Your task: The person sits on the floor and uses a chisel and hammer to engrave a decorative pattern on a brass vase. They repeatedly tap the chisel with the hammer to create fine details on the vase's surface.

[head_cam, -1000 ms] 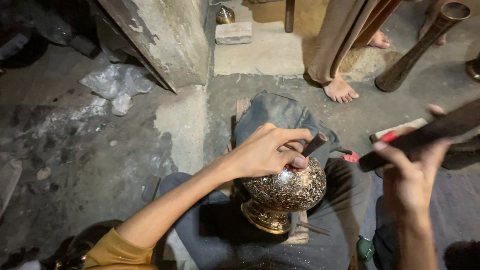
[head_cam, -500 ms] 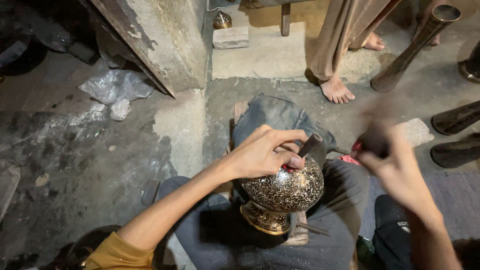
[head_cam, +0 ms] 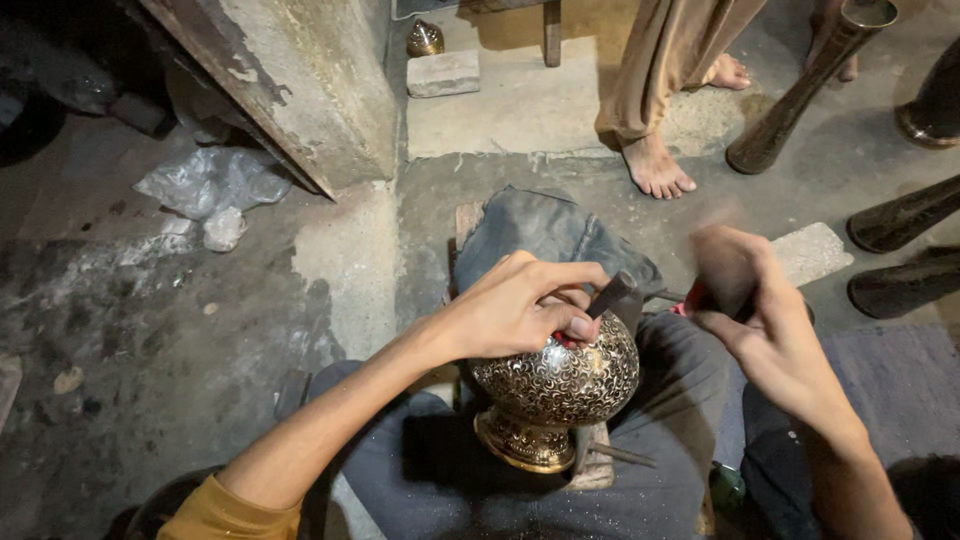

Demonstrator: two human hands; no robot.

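Left hand [head_cam: 520, 310] rests on top of an engraved brass vase [head_cam: 555, 395], fingers curled tight around a short dark chisel [head_cam: 612, 295] whose upper end sticks out past the knuckles, slanted up and to the right. Its lower tip is hidden behind the fingers, so contact with the metal cannot be confirmed. Right hand [head_cam: 745, 295] is raised just to the right of the chisel, blurred, closed around a handle with a red part [head_cam: 690, 300] showing at the thumb side; the tool's head cannot be made out.

Vase position: lying on the person's lap, rounded body uppermost, flared gold-coloured foot pointing toward the camera. It is propped against a wooden block [head_cam: 590, 470], with a thin metal rod [head_cam: 625, 455] lying just beside the foot. A grey folded cloth [head_cam: 550, 235] sits on the floor directly beyond the vase.

Surroundings: concrete floor [head_cam: 350, 270], a concrete pillar [head_cam: 290, 80] at upper left with crumpled clear plastic [head_cam: 210, 185] at its base. A second person's bare foot [head_cam: 655, 165] stands beyond the cloth. Several tall dark metal vases [head_cam: 800, 95] stand or lie at the right. A pale brick [head_cam: 445, 72] lies near the top, a small brass pot [head_cam: 425, 38] behind it.
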